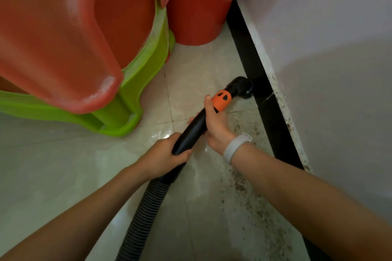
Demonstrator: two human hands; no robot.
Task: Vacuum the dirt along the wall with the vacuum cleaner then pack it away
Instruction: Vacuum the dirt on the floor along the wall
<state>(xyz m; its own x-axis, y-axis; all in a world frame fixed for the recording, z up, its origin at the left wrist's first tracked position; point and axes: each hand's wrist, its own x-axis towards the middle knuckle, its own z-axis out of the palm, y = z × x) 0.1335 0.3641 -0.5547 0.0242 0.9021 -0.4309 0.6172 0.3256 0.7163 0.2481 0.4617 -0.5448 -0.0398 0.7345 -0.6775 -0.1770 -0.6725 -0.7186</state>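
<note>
A black vacuum wand (192, 131) with an orange collar (221, 100) ends in a black nozzle (240, 87) that touches the black skirting (273, 121) at the foot of the white wall (328, 70). My left hand (165, 155) grips the lower end of the wand, just above the ribbed black hose (140, 222). My right hand (215, 125), with a white wristband, grips the wand just below the orange collar. Dark specks of dirt (248, 188) lie on the pale tiles along the skirting, under my right forearm.
Stacked plastic chairs, red (63, 38) on green (127, 99), stand close on the left. A red bucket (199, 6) sits in the corner against the wall. Pale tiled floor (53, 165) stretches out at lower left.
</note>
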